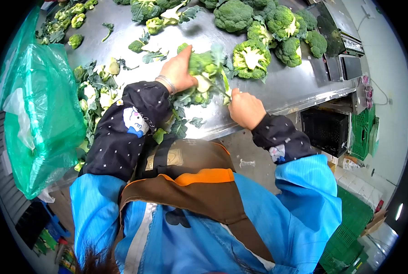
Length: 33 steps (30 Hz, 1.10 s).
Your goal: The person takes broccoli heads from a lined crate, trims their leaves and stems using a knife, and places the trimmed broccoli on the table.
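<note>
Left hand [179, 72] stretched over the table [304, 84], back upward, grasping a broccoli head [203, 68] above the table near its front edge, right hand [246, 108] clenched beside that edge, its hold unclear

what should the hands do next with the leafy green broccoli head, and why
Probably take off one of the blue-green leaves around the leafy green broccoli head: the left hand holds the head, leaves crowd its pale stem, and the right hand is close at its side. What the right hand grips is unclear.
</note>
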Tool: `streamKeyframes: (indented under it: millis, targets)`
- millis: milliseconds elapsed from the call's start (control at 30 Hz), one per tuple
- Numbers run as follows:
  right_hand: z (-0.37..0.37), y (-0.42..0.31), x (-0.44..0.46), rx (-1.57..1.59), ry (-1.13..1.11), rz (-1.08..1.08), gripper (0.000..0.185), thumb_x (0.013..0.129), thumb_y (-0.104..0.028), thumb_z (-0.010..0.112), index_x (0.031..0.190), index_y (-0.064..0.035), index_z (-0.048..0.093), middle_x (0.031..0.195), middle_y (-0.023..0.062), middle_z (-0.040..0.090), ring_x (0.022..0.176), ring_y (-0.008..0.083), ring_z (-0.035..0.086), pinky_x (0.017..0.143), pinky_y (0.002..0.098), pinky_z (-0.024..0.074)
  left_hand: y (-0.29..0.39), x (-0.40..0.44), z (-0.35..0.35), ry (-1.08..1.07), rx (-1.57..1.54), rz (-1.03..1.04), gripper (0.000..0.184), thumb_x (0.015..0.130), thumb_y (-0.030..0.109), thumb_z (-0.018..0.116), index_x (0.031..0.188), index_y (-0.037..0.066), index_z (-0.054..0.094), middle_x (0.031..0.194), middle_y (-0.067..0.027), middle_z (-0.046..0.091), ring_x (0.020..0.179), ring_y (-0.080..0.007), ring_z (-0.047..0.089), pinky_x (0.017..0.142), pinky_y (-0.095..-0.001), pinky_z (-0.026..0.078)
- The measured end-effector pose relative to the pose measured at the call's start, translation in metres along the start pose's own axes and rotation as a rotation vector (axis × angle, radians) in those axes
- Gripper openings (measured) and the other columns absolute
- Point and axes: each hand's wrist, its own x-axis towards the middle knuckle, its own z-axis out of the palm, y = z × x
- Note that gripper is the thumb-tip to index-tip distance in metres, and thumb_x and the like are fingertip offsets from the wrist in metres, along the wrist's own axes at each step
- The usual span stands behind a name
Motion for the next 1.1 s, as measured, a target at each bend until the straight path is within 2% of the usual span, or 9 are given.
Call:
streamKeyframes:
  millis: [300,467,600,733,900,967,1000,1067,1100]
  targets:
    - [0.073,-0.020,0.015,0.360,0.352,0.083,0.028,0.080,-0.014,0.054,0.105,-0.0030,0.047,0.069,0.0223,0.060,0.069,0.0412,0.061,0.064,0.0519,0.0452,-0.033,-0.032,0.015,0.188,-0.280,-0.124,0.093,0.057,0.023,0.076,0.135,-0.003,0.033,0.101,-0.0261,0.062,0.094,-0.0360,0.062,0.084,-0.0354,0.049]
    - [0.063,-0.032,-0.001,0.754,0.358,0.173,0.024,0.080,-0.008,0.051,0.104,-0.0035,0.050,0.061,0.0162,0.056,0.057,0.0292,0.058,0.056,0.0389,0.0440,-0.021,-0.072,0.019,0.353,-0.375,-0.362,0.091,0.057,0.023,0.076,0.132,-0.008,0.034,0.107,-0.0276,0.060,0.099,-0.0340,0.061,0.088,-0.0355,0.047]
    - [0.053,-0.010,-0.001,0.855,0.500,0.182,0.026,0.082,-0.009,0.054,0.107,-0.0030,0.053,0.054,0.0011,0.047,0.052,0.0087,0.047,0.051,0.0279,0.0379,-0.023,-0.093,0.039,0.362,-0.524,-0.404,0.110,0.057,0.029,0.087,0.135,-0.004,0.016,0.120,-0.0284,0.047,0.108,-0.0336,0.054,0.093,-0.0361,0.044]
    - [0.074,-0.018,-0.014,0.984,0.370,0.122,0.038,0.084,-0.010,0.055,0.120,0.0004,0.050,0.050,-0.0010,0.043,0.047,0.0057,0.041,0.046,0.0252,0.0343,-0.013,-0.099,0.002,0.185,-0.718,-0.452,0.120,0.057,0.022,0.088,0.136,-0.002,0.002,0.130,-0.0274,0.035,0.117,-0.0320,0.046,0.097,-0.0378,0.042]
    - [0.077,-0.026,-0.017,0.873,0.226,0.074,0.037,0.084,-0.013,0.054,0.118,0.0012,0.050,0.050,0.0053,0.047,0.046,0.0121,0.047,0.048,0.0289,0.0381,-0.048,-0.025,-0.039,0.107,-0.578,-0.427,0.105,0.064,0.053,0.078,0.134,-0.007,0.029,0.128,-0.0274,0.042,0.119,-0.0306,0.045,0.098,-0.0357,0.039]
    - [0.075,-0.022,-0.020,0.738,0.238,0.085,0.035,0.083,-0.012,0.053,0.115,0.0004,0.051,0.053,0.0101,0.049,0.048,0.0177,0.051,0.051,0.0317,0.0400,-0.062,-0.005,-0.023,-0.154,-0.566,-0.421,0.085,0.071,0.048,0.075,0.134,0.007,0.036,0.129,-0.0215,0.045,0.115,-0.0337,0.049,0.092,-0.0502,0.040]
    - [0.080,-0.016,-0.018,0.679,0.220,0.057,0.030,0.082,-0.011,0.052,0.109,-0.0008,0.051,0.062,0.0202,0.056,0.059,0.0328,0.059,0.057,0.0406,0.0443,-0.067,-0.003,-0.007,-0.107,-0.513,-0.358,0.080,0.072,0.046,0.075,0.132,0.007,0.038,0.125,-0.0210,0.049,0.113,-0.0307,0.050,0.090,-0.0439,0.042]
    - [0.072,-0.020,-0.019,0.473,0.231,0.072,0.027,0.082,-0.011,0.052,0.106,-0.0013,0.049,0.068,0.0234,0.058,0.068,0.0392,0.060,0.062,0.0461,0.0450,-0.067,-0.004,0.012,0.012,-0.386,-0.287,0.068,0.077,0.038,0.074,0.127,0.006,0.041,0.109,-0.0175,0.059,0.103,-0.0222,0.055,0.083,-0.0295,0.046]
    - [0.072,-0.022,-0.021,0.376,0.230,0.088,0.025,0.082,-0.011,0.052,0.105,-0.0016,0.048,0.071,0.0250,0.059,0.072,0.0425,0.060,0.064,0.0489,0.0453,-0.066,-0.009,0.013,-0.026,-0.519,-0.343,0.073,0.073,0.036,0.076,0.124,0.000,0.039,0.105,-0.0209,0.059,0.094,-0.0263,0.060,0.083,-0.0336,0.047]
